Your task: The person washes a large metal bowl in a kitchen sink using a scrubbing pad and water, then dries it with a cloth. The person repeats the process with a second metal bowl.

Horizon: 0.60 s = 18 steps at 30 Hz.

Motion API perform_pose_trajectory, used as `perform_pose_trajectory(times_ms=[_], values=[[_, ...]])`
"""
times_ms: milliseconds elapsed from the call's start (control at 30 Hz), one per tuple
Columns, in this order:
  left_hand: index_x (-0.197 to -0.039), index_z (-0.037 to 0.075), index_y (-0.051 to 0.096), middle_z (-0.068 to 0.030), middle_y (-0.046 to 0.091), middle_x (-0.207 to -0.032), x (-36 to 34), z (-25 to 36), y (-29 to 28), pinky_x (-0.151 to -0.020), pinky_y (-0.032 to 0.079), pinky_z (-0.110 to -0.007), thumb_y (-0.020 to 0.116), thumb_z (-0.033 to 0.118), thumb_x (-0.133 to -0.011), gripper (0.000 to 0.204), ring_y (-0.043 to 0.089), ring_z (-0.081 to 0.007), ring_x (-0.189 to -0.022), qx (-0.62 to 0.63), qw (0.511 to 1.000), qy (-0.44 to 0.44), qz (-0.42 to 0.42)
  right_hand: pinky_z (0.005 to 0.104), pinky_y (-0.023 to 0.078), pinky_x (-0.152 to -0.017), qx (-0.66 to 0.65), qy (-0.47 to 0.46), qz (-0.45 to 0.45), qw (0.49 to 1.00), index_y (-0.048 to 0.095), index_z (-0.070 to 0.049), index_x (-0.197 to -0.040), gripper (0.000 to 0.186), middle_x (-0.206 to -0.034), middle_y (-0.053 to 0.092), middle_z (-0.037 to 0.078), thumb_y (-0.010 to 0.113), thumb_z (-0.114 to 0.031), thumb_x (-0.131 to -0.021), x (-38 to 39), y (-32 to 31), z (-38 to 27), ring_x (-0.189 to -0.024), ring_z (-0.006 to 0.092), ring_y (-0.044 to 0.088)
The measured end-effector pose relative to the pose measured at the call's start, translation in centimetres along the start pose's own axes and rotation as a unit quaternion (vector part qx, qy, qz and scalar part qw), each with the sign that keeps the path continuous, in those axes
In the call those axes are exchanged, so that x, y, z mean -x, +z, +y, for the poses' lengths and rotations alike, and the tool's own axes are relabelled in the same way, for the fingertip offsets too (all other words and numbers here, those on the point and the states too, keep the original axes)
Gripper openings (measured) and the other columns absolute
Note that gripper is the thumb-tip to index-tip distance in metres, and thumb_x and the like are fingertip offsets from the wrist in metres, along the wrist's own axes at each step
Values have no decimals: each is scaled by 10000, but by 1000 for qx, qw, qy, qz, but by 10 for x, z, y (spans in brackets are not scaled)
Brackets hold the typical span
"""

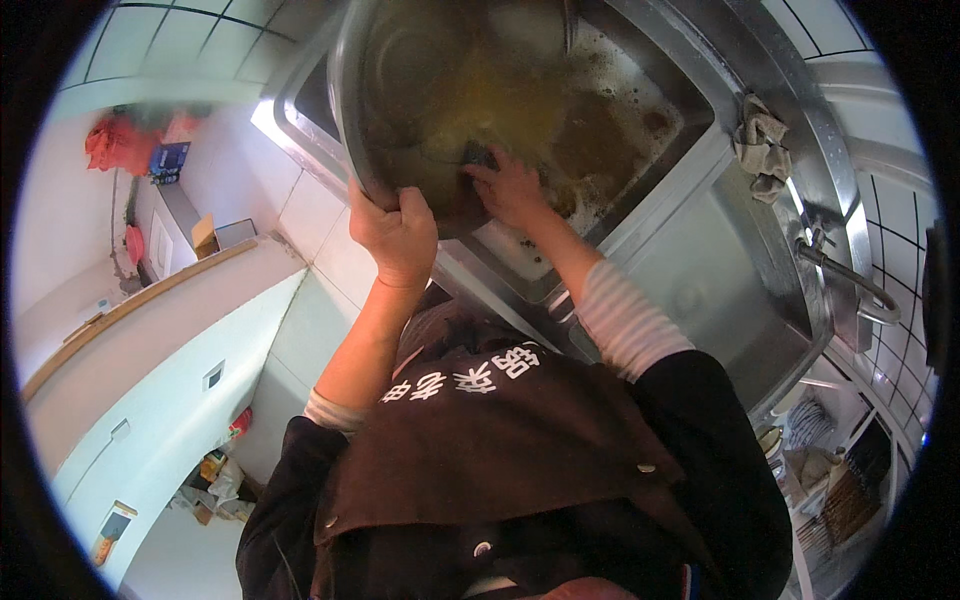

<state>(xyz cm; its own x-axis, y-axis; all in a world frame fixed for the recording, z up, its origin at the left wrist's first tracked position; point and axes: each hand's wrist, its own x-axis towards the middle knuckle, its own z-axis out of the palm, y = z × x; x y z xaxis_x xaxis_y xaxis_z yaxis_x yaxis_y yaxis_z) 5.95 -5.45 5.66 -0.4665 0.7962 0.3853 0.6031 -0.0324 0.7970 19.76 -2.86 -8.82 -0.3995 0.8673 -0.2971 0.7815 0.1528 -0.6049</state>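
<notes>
A large, round metal basin point(352, 120) is tilted in the left sink compartment, its inside wet and brownish, with yellowish murky liquid in the middle. My left hand point(398, 232) grips its near rim, thumb over the edge. Inside, or just over its right edge, is my right hand point(512, 190), fingers bent around a small dark thing point(478, 154) that looks like a scrubbing pad; the fingers partly hide it. Brown water and dark specks cover the sink floor point(650, 100) beside the basin.
On the right lies a second steel sink compartment point(715, 280) with a curved faucet point(850, 280). A crumpled grey cloth point(762, 150) hangs on the sink's far right edge. A low wall with a wooden ledge point(150, 310) stands to the left. Shelves with kitchenware point(820, 470) are at lower right.
</notes>
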Motion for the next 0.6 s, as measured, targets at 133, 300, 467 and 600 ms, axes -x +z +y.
perform_pose_trajectory(times_ms=[133,300,467,600], values=[[-1125,-16,555,-176,670,-923,10,-33,5,-783,522,-353,632,40,-768,369,666,-303,-813,-46,997,-46,-36,589,311,-1078,179,10,2,984,587,-284,-1355,405,-1533,346,144,459,-256,-971,-32,2,27,-1343,359,409],[-1148,-7,533,-178,665,-939,29,-59,4,-790,522,-397,667,76,-760,419,661,-362,-854,-63,991,-80,-86,566,325,-1078,302,35,-197,932,610,-160,-1317,426,-1409,518,160,533,-327,-933,-66,-1,47,-1268,356,509],[-1137,-33,501,-203,663,-906,33,-65,15,-742,522,-425,658,83,-775,412,654,-415,-827,-53,992,-60,-99,570,331,-1074,180,40,0,983,577,-156,-1357,506,-1395,544,182,546,-418,-925,-66,76,80,-1267,375,516],[-1130,-57,488,-241,653,-873,34,-66,14,-706,521,-451,661,109,-794,412,650,-444,-799,-75,992,-35,-97,448,332,-1119,-42,19,-90,995,476,-125,-1438,582,-1496,412,207,505,-422,-938,-42,42,-4,-1342,391,410]])
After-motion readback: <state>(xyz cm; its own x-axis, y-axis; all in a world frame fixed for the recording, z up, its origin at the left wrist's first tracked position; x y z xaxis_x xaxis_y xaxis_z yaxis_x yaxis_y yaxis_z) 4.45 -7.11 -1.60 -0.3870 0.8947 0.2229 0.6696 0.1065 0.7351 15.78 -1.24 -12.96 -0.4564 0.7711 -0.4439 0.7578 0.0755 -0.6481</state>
